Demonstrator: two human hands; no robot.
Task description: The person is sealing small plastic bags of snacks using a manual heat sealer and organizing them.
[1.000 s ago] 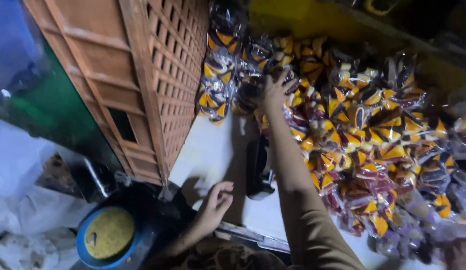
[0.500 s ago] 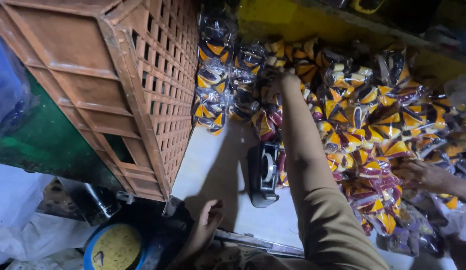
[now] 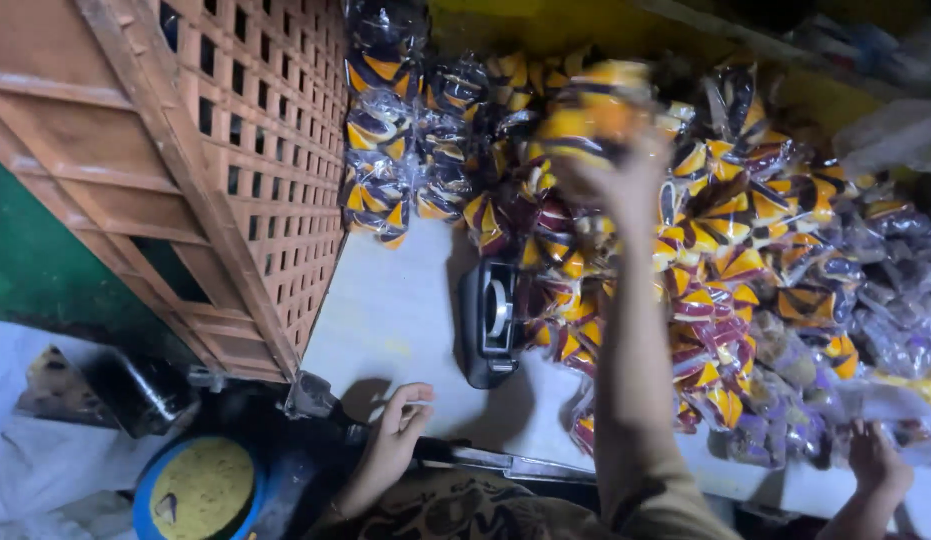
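Your left hand (image 3: 400, 425) rests curled and empty at the worktop's (image 3: 395, 310) near edge, bare surface ahead beside the tape dispenser (image 3: 490, 320). Your right hand (image 3: 610, 180) grips a blurred orange packet (image 3: 590, 110) over the far-edge packet heap (image 3: 745, 270); its fingers are indistinct.

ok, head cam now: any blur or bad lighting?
Head view: right hand and the packet it lifts are motion-smeared; left hand and tape dispenser are sharper. Light is dim and warm, corners dark, glare on the packet pile.
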